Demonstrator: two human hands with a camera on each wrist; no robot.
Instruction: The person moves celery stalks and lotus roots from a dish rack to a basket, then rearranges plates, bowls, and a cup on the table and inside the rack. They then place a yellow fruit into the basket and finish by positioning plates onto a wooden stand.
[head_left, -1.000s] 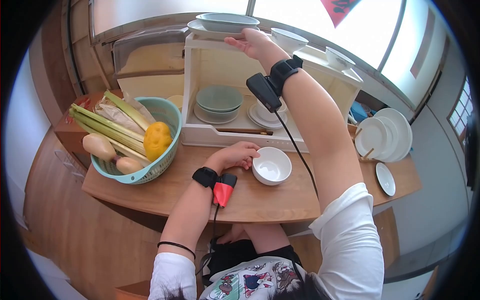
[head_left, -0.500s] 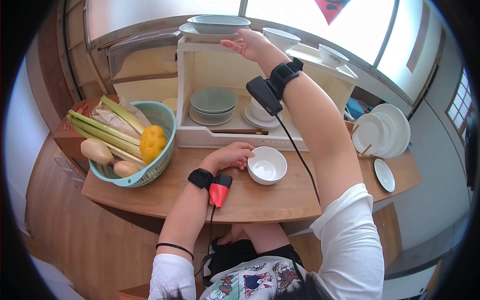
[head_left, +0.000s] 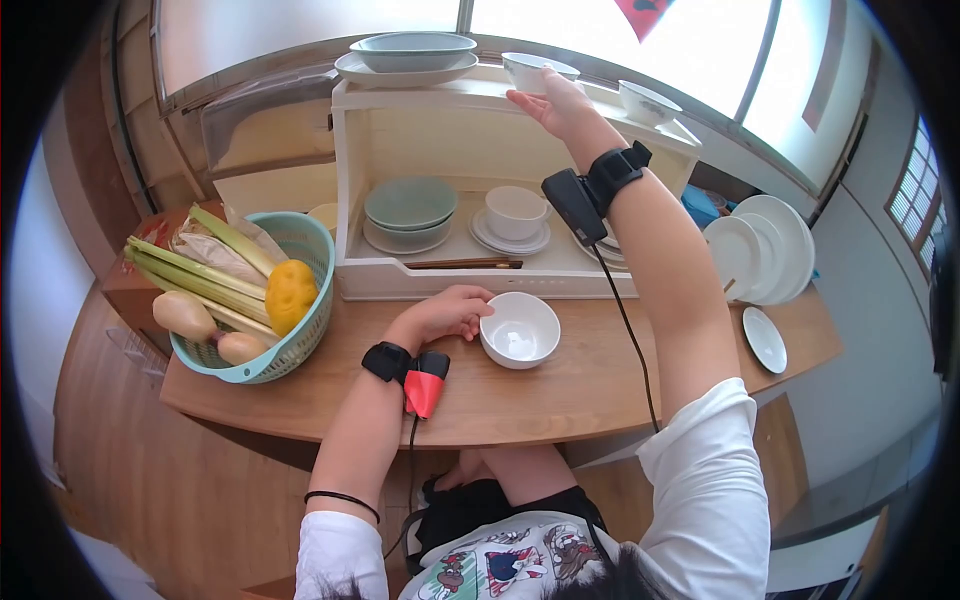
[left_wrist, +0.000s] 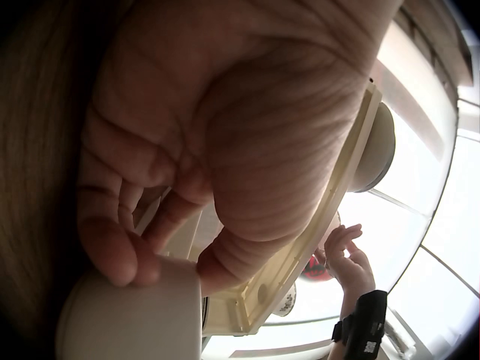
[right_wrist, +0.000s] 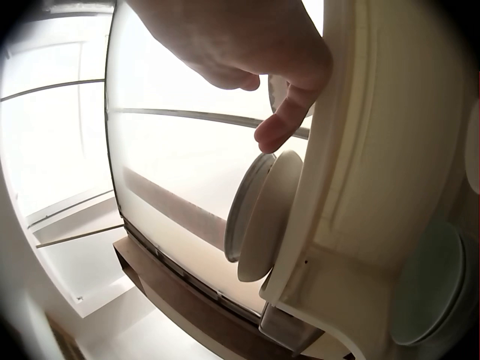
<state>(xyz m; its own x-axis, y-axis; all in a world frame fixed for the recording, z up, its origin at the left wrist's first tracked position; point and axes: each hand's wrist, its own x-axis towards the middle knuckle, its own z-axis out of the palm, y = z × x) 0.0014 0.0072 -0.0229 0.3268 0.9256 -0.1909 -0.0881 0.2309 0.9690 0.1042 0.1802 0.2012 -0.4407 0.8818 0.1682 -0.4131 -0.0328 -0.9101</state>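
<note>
My left hand (head_left: 447, 313) pinches the left rim of a white bowl (head_left: 522, 332) standing upright on the table. In the left wrist view, the thumb and fingertips meet at the edge of that bowl (left_wrist: 135, 319). My right hand (head_left: 562, 108) is raised at the top of the cream shelf unit (head_left: 430, 100), its fingers extended, in front of a white patterned bowl (head_left: 525, 70). The right wrist view shows this hand (right_wrist: 255, 52) over the shelf top, with the bowl (right_wrist: 278, 94) partly hidden behind its fingers.
Stacked dishes (head_left: 412, 50) and another patterned bowl (head_left: 648, 103) stand on the shelf top. Inside are green bowls (head_left: 410, 203) and a white bowl (head_left: 516, 212) on plates. A basket (head_left: 322, 290) of vegetables stands left; racked plates (head_left: 780, 245) and a small dish (head_left: 764, 340) lie right.
My right hand has moved right along the shelf top, from the stacked dishes to the patterned bowl. The left hand stays at the white bowl. The head view has shifted slightly.
</note>
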